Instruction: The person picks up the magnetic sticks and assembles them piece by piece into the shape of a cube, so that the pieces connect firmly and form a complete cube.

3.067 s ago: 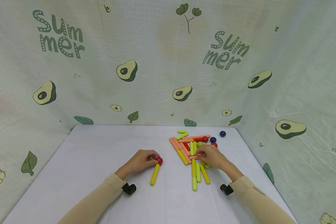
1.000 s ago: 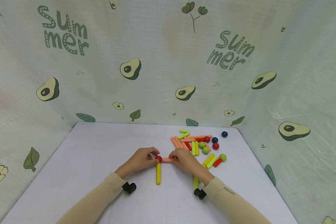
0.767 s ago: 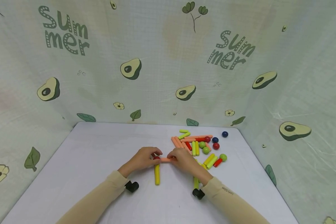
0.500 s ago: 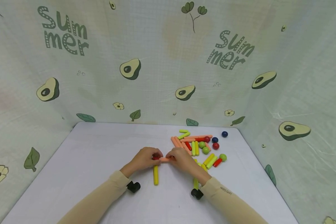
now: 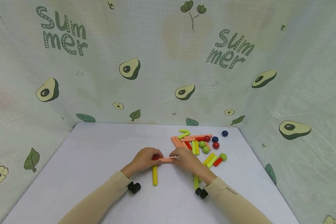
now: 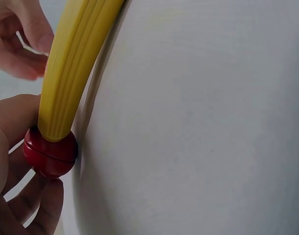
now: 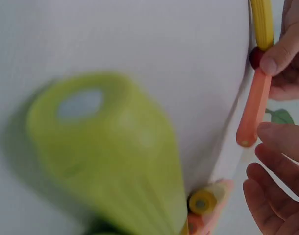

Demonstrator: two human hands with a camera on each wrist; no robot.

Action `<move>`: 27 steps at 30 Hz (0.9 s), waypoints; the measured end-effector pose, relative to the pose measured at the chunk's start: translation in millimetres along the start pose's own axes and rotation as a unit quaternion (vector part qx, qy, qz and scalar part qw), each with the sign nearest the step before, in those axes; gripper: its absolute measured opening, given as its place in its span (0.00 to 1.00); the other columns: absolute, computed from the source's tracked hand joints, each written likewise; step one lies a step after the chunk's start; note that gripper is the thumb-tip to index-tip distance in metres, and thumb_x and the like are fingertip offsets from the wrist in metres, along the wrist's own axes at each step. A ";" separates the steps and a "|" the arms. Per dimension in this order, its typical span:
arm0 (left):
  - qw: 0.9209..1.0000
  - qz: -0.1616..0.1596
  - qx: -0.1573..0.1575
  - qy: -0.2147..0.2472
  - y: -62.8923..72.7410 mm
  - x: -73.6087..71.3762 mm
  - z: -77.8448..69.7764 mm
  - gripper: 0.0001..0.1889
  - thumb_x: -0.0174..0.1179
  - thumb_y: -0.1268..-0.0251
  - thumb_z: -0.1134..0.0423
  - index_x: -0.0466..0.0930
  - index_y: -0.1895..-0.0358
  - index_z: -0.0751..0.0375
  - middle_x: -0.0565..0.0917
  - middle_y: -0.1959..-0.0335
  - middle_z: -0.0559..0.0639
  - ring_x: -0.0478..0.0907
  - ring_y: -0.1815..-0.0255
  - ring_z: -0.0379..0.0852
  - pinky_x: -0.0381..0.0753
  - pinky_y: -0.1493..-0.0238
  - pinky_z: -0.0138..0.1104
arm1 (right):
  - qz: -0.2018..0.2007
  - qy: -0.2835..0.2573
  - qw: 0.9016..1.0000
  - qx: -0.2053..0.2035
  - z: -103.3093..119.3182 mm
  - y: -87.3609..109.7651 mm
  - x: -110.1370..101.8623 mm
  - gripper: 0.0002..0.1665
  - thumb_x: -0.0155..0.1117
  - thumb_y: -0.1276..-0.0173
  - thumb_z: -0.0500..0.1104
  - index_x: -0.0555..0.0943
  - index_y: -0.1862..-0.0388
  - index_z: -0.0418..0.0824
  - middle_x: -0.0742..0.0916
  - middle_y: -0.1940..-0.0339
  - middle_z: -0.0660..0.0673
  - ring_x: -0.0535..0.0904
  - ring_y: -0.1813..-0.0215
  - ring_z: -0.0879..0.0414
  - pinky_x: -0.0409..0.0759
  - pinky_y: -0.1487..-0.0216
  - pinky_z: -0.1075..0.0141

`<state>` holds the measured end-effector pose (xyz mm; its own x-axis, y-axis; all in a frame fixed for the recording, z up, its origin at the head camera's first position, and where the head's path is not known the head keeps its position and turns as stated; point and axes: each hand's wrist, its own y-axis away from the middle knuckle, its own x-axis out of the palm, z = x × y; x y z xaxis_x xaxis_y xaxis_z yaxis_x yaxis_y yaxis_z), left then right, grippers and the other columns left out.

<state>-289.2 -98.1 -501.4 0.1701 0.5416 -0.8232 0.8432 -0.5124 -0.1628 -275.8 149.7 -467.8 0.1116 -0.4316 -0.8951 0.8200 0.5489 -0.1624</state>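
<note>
A: How much is joined at this moment?
B: A small corner, it seems. A yellow stick (image 5: 155,176), pointing toward the person, is fitted to a red ball (image 6: 50,155). A salmon stick (image 7: 255,105) meets the same ball and points right, roughly square to the yellow one.
A: And the hands?
B: The left hand (image 5: 145,158) has its grip curled round the ball; its thumb hides the salmon joint, so I can't tell whether that is fully seated. The right hand (image 5: 186,158) has a loose grip, fingers bent and apart, by the salmon stick's free end; contact is unclear.
A: What remains unattached to this corner?
B: Farther right lie more sticks, green balls (image 5: 205,150) and blue balls (image 5: 225,133).
A: Any containers?
B: None shows; those pieces lie directly on the white bench (image 5: 100,140).
</note>
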 end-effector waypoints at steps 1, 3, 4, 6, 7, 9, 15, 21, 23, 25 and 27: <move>1.000 0.001 -0.002 -0.001 0.4 -0.5 -0.3 0.08 0.76 0.34 0.58 0.90 0.54 0.47 0.82 0.66 0.35 0.76 0.64 0.38 0.76 0.59 0.34 | 0.004 -0.003 1.000 0.016 -2.8 2.8 -5.9 0.12 0.76 0.29 0.38 0.91 0.47 0.42 0.92 0.50 0.50 0.86 0.48 0.51 0.86 0.42 0.55; 1.000 0.001 -0.004 -0.003 1.5 -0.9 -0.6 0.08 0.76 0.33 0.57 0.90 0.54 0.47 0.82 0.66 0.35 0.76 0.63 0.38 0.77 0.58 0.34 | 0.004 -0.004 0.999 0.047 -11.5 8.3 -16.8 0.13 0.75 0.29 0.38 0.90 0.46 0.43 0.91 0.49 0.50 0.84 0.48 0.51 0.86 0.43 0.54; 1.000 0.001 -0.004 -0.002 2.2 -1.1 -0.6 0.08 0.76 0.34 0.57 0.90 0.54 0.47 0.82 0.66 0.35 0.76 0.63 0.39 0.77 0.58 0.34 | -0.001 -0.004 0.998 0.060 -16.8 11.1 -22.3 0.13 0.75 0.29 0.38 0.90 0.46 0.43 0.90 0.49 0.49 0.83 0.48 0.50 0.86 0.43 0.54; 1.000 0.003 -0.009 0.004 3.3 -1.5 -0.6 0.08 0.76 0.33 0.57 0.90 0.54 0.47 0.82 0.66 0.35 0.76 0.63 0.38 0.77 0.58 0.33 | -0.011 0.000 0.996 0.083 -28.7 16.8 -32.7 0.14 0.75 0.29 0.38 0.90 0.46 0.44 0.90 0.49 0.48 0.83 0.48 0.50 0.86 0.44 0.53; 1.000 0.003 -0.010 0.007 3.7 -1.4 -0.2 0.08 0.76 0.33 0.57 0.89 0.54 0.47 0.82 0.66 0.35 0.76 0.64 0.38 0.78 0.59 0.33 | -0.015 0.000 0.995 0.094 -35.6 19.7 -37.1 0.14 0.76 0.29 0.38 0.90 0.46 0.44 0.90 0.48 0.48 0.83 0.48 0.49 0.86 0.44 0.52; 1.000 0.003 -0.014 0.015 4.4 -1.7 0.4 0.08 0.76 0.33 0.57 0.89 0.54 0.47 0.82 0.66 0.35 0.76 0.64 0.38 0.78 0.59 0.33 | -0.024 0.010 0.994 0.109 -49.6 25.2 -44.8 0.15 0.76 0.30 0.38 0.90 0.45 0.44 0.90 0.48 0.47 0.84 0.47 0.48 0.87 0.44 0.52; 1.000 0.003 -0.018 0.022 4.9 -1.5 2.3 0.08 0.75 0.32 0.57 0.89 0.53 0.47 0.82 0.66 0.35 0.75 0.64 0.37 0.78 0.59 0.32 | -0.039 0.035 0.990 0.132 -85.1 34.9 -58.9 0.16 0.76 0.31 0.36 0.89 0.45 0.40 0.88 0.47 0.41 0.81 0.50 0.44 0.86 0.44 0.51; 1.000 0.000 -0.007 0.022 4.6 -1.7 2.0 0.08 0.75 0.31 0.58 0.89 0.52 0.48 0.82 0.66 0.36 0.76 0.63 0.38 0.78 0.59 0.32 | -0.043 0.042 0.986 0.156 -104.2 38.4 -63.1 0.14 0.77 0.31 0.36 0.90 0.48 0.40 0.87 0.48 0.40 0.80 0.50 0.43 0.85 0.43 0.48; 1.000 0.000 -0.004 0.025 4.5 -1.5 2.0 0.08 0.75 0.31 0.58 0.89 0.53 0.48 0.82 0.66 0.36 0.76 0.63 0.39 0.78 0.59 0.32 | -0.038 0.041 0.986 0.158 -109.6 38.8 -62.7 0.14 0.77 0.31 0.36 0.90 0.47 0.40 0.87 0.49 0.40 0.80 0.51 0.44 0.86 0.44 0.50; 1.000 0.003 -0.005 0.027 4.4 -1.6 2.0 0.08 0.74 0.31 0.58 0.89 0.52 0.47 0.82 0.66 0.36 0.76 0.63 0.39 0.77 0.58 0.32 | -0.031 0.036 0.986 0.160 -114.5 38.8 -61.8 0.15 0.77 0.31 0.36 0.89 0.46 0.39 0.87 0.50 0.41 0.79 0.53 0.46 0.86 0.47 0.53; 0.999 0.006 -0.008 0.030 4.2 -1.7 2.0 0.08 0.74 0.31 0.57 0.89 0.53 0.47 0.82 0.66 0.35 0.76 0.63 0.39 0.78 0.58 0.32 | -0.022 0.029 0.986 0.163 -118.6 39.2 -60.6 0.16 0.77 0.31 0.36 0.89 0.45 0.39 0.87 0.50 0.42 0.78 0.55 0.48 0.86 0.50 0.56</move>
<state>-286.9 -102.6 -501.8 0.2113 0.5749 -0.7905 0.8486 -0.5092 -0.1435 -317.0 282.2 -469.2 0.0466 -0.4025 -0.9142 0.9610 0.2678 -0.0689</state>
